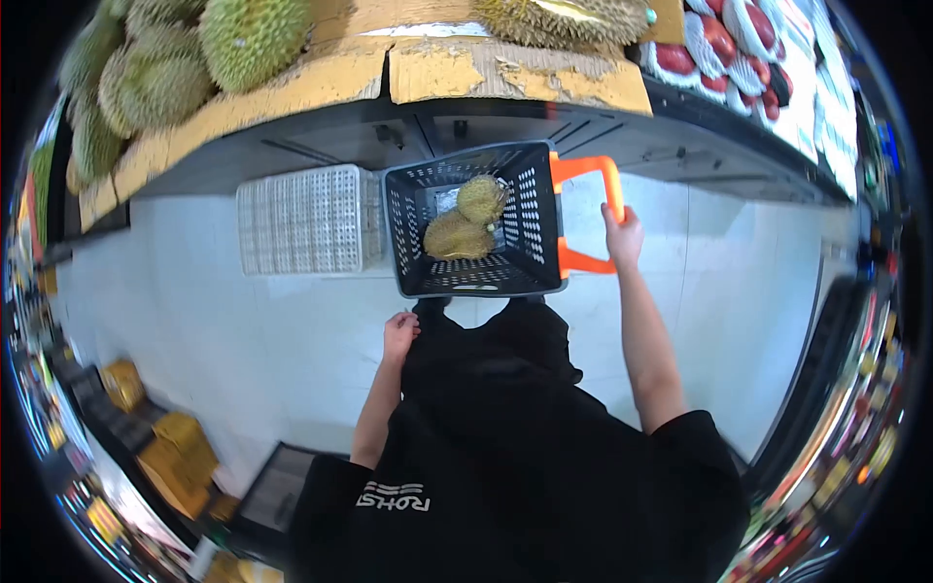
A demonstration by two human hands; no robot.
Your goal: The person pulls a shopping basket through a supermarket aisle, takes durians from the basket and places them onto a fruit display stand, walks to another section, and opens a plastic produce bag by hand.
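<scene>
A dark grey shopping basket with an orange handle stands in front of my legs. Two durians lie in it, a smaller one above a larger one. My right hand is wrapped round the orange handle at the basket's right side. Near my left thigh hangs my left hand, its fingers curled in, below the basket's lower left corner; whether it holds anything small is hidden.
Left of the basket is a white plastic crate. Across the top runs a display shelf with torn yellow cardboard edging, more durians and wrapped red fruit. Boxes stand at the lower left.
</scene>
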